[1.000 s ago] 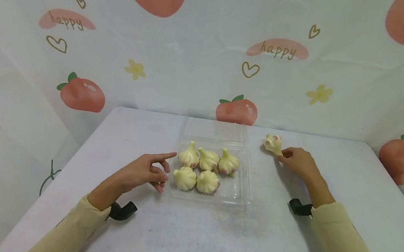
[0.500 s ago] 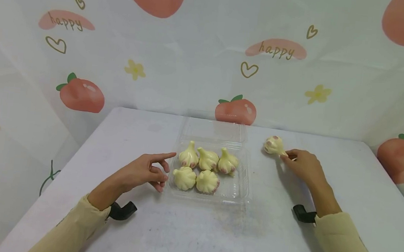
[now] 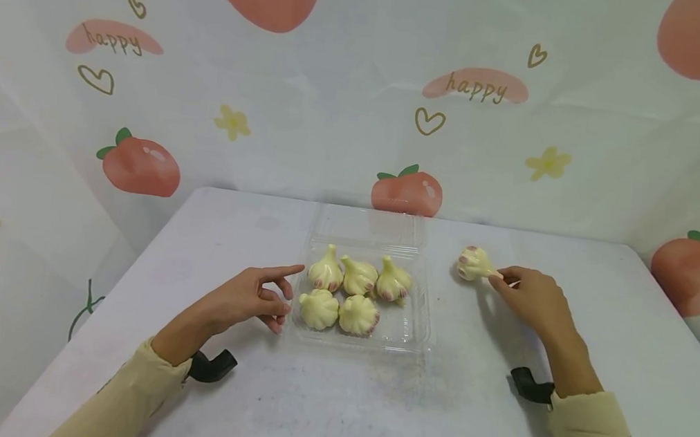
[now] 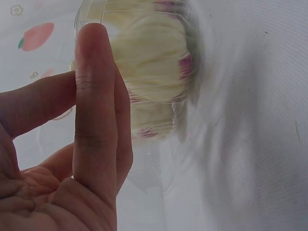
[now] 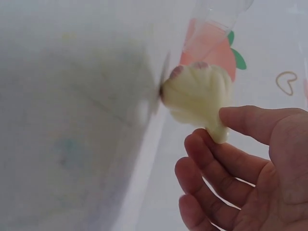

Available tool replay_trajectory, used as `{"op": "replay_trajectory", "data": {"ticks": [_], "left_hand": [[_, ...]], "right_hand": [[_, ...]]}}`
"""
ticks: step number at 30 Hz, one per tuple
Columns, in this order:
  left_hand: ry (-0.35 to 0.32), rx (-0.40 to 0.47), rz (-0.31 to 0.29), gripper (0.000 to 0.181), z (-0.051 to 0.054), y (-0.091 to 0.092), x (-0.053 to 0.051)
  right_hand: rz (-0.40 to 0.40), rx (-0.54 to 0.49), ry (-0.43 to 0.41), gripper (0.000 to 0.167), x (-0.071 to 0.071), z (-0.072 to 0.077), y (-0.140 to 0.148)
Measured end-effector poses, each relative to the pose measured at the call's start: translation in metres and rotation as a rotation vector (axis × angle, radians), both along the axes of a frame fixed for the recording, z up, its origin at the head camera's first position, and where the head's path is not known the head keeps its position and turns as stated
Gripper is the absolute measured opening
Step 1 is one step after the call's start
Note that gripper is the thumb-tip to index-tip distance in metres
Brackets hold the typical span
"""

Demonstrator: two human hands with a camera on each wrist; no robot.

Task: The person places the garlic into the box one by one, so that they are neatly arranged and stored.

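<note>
My right hand (image 3: 533,298) pinches a pale garlic bulb (image 3: 474,264) by its stem, between thumb and fingertips. In the right wrist view that bulb (image 5: 199,91) has its purple-tinged base toward the white table; whether it touches is hard to tell. A clear plastic box (image 3: 427,322) stands at mid-table, its lid (image 3: 368,228) folded back. Inside are several garlic bulbs (image 3: 325,273), three at the back and two in front. At the box's left side is my left hand (image 3: 249,298), index finger extended and the others loosely bent. The left wrist view shows a fingertip (image 4: 94,43) by the clear wall.
The white table (image 3: 321,410) ends at a white cloth backdrop (image 3: 332,134) printed with peaches, hearts and flowers. In the box, the front right part holds no bulb. A dark cord (image 3: 87,306) hangs beyond the table's left edge.
My right hand has drawn back toward me and slightly right, bringing the garlic bulb nearer. The bulb has turned so its stem points more to the right. My left hand stays put.
</note>
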State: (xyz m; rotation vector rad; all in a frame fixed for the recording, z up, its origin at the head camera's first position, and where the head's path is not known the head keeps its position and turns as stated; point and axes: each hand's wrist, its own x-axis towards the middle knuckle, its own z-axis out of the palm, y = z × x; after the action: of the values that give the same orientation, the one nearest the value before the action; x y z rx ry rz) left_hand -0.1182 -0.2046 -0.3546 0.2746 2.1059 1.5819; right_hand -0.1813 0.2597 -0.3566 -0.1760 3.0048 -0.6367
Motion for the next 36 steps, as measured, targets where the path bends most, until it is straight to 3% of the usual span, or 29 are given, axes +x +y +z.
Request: {"op": "replay_trajectory", "data": {"ticks": [8, 25, 36], "left_hand": [[-0.003, -0.004, 0.004, 0.073, -0.001, 0.001, 0.000], [0.003, 0.003, -0.004, 0.072, 0.000, 0.002, 0.001], [0.004, -0.002, 0.007, 0.073, 0.000, 0.000, 0.001]], "right_hand": [[-0.006, 0.008, 0.027, 0.051, 0.005, 0.011, -0.001], [-0.091, -0.025, 0.154, 0.058, 0.008, 0.014, 0.006], [-0.053, -0.072, 0.135, 0.056, 0.006, 0.014, 0.001]]}}
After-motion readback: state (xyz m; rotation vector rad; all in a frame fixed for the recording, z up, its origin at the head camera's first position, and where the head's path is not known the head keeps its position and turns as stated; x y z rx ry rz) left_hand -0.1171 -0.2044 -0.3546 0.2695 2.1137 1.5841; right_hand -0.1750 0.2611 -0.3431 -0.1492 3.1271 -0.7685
